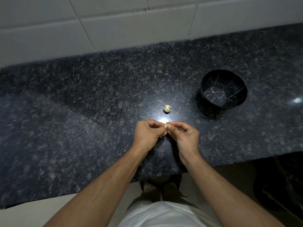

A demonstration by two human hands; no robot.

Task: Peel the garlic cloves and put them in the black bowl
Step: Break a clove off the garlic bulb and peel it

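Head view: both hands (166, 132) pinch a garlic clove (166, 125) above speckled granite counter (82, 104) under white wall tiles (114, 22).

Both bare forearms rise from the lower frame and converge at centre. Left hand (148, 131) and right hand (184, 134) meet fingertip to fingertip, fingers curled, jointly pinching a garlic clove (166, 125). Wrists are angled inward, the backs of both hands facing the camera.
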